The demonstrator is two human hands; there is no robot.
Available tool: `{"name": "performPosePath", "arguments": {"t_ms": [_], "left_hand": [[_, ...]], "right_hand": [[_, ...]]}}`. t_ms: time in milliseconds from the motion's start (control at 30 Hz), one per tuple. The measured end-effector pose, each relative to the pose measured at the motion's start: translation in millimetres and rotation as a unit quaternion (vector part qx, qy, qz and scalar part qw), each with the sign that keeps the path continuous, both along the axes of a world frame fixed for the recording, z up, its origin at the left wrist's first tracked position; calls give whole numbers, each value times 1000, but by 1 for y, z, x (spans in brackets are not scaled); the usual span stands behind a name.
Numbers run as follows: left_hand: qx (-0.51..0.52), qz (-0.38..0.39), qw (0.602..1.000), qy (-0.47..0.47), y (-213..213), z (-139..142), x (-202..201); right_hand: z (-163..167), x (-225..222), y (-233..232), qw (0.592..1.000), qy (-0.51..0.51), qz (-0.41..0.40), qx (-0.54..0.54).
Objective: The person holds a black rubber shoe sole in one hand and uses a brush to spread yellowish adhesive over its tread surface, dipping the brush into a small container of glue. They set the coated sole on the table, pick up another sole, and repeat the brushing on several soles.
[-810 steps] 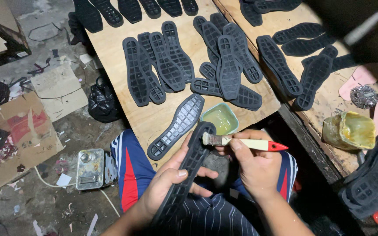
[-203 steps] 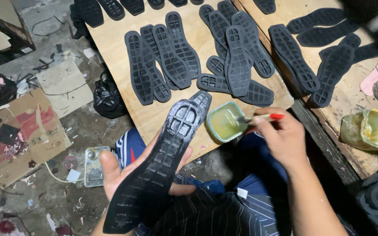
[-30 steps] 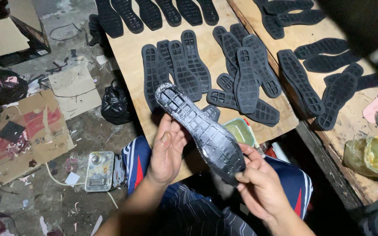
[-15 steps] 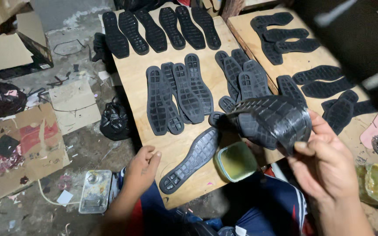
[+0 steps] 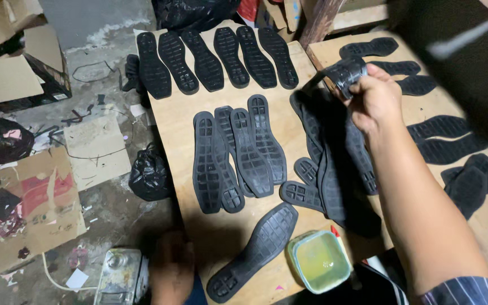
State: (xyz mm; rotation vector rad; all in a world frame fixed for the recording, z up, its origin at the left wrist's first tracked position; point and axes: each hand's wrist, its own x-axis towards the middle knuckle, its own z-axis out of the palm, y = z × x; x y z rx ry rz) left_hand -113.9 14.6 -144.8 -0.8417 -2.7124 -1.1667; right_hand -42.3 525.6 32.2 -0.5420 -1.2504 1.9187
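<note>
sole in right hand, above board edge.

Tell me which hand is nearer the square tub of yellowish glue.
Left. The left hand rests low beside the board, nearer the glue tub; the right hand is far up, holding a sole.

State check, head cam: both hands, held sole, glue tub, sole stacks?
right hand: raised over the board, gripping a sole
black sole: held, bent
left hand: low at the board's edge, holding nothing
glue tub: open, yellowish liquid inside
sole row: flat, side by side
</note>
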Motion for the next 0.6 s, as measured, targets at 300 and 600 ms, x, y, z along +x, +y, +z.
{"name": "performPosePath", "arguments": {"t_ms": [300, 600], "left_hand": [[140, 88, 962, -218, 3, -36, 6], [273, 35, 942, -191, 8, -71, 2]], "right_hand": [[-42, -85, 60, 974, -105, -190, -62], [-87, -79, 49, 953, -203, -226, 1]]}}
